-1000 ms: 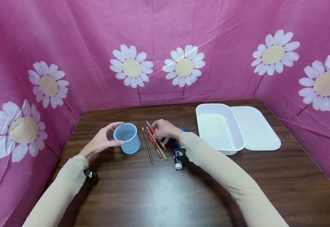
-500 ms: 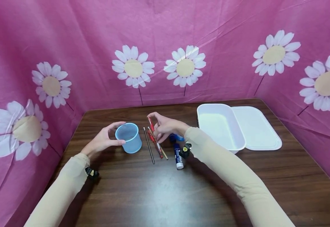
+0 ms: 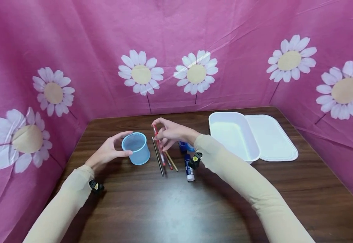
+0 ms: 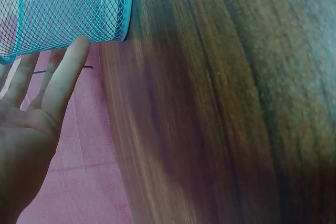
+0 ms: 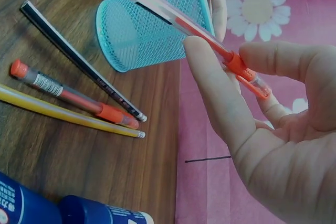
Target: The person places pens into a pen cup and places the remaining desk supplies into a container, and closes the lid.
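My left hand (image 3: 109,150) holds a light blue mesh pen cup (image 3: 140,152) on the table, thumb on the near side and fingers behind the rim. In the left wrist view, fingertips touch the cup's mesh wall (image 4: 68,9). To the right of the cup, my right hand (image 3: 174,132) pinches a clear-barrelled red pen (image 5: 173,17) between thumb and fingers, above the other writing tools. Beneath it lie a dark pencil (image 5: 79,56), a second red pen (image 5: 73,95) and a yellow pencil (image 5: 63,111), side by side on the wood.
A blue glue stick (image 3: 189,168) with a white end lies below my right wrist. Behind it is another blue object (image 3: 183,147), partly covered by the hand. At the back right stands a white plastic box (image 3: 234,131) beside its flat lid (image 3: 274,140). Pink flowered cloth (image 3: 170,98) hangs around the table.
My right hand has lifted the red pen off the group and moved it left toward the cup, with the pen turning more upright. The left hand stays at the cup.
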{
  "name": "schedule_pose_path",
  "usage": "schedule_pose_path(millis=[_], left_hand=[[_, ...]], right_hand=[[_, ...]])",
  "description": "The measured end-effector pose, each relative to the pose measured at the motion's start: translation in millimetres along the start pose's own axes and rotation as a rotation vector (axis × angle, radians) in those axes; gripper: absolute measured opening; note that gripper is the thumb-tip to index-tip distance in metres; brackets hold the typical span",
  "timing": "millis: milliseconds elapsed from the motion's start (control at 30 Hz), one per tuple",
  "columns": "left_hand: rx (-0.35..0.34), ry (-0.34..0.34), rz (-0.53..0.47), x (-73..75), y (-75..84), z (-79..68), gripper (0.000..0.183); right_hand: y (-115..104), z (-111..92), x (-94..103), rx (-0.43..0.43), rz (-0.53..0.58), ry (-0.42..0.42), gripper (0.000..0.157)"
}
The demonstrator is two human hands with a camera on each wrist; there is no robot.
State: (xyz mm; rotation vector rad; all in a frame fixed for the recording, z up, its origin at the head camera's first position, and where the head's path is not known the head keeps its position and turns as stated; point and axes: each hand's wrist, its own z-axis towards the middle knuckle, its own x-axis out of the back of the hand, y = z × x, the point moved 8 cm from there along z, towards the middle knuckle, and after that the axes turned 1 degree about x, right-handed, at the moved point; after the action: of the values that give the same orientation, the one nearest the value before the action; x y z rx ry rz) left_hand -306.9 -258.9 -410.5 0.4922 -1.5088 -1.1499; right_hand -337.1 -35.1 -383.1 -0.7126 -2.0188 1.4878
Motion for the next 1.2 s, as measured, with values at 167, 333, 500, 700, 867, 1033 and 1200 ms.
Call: schedule_pose_path(millis=[167, 333, 500, 700, 867, 1033, 1200], left_hand=[[0.014, 0.008, 0.019, 4.2, -1.2, -4.8, 0.079], [0.002, 0.005, 0.028, 4.7, -1.4, -3.5, 0.078], [-0.011, -0.004, 0.035, 5.4, -0.2, -0.1, 0.078], [0.009, -0.008, 0.035, 6.3, -2.7, 0.4, 0.078], [0.014, -0.006, 0.016, 4.3, -2.9, -1.8, 0.077], [0.016, -0.004, 0.007, 3.2, -1.4, -2.3, 0.077], [0.010, -0.005, 0.012, 2.5, -1.7, -0.5, 0.076]], right_hand=[[-7.5, 0.7, -4.4, 0.016, -0.011, 0.004, 0.045], [-15.5, 0.4, -0.8, 0.039, 0.029, 0.047, 0.034], [-23.8, -1.1, 4.9, 0.078, 0.096, 0.096, 0.029], [-28.5, -2.5, 5.9, 0.076, 0.101, 0.085, 0.030], [-33.5, -4.6, 5.2, 0.064, 0.126, 0.069, 0.027], [-47.8, -8.5, 4.6, 0.091, 0.178, 0.067, 0.026], [-63.8, -11.0, 5.9, 0.135, 0.226, 0.078, 0.027]])
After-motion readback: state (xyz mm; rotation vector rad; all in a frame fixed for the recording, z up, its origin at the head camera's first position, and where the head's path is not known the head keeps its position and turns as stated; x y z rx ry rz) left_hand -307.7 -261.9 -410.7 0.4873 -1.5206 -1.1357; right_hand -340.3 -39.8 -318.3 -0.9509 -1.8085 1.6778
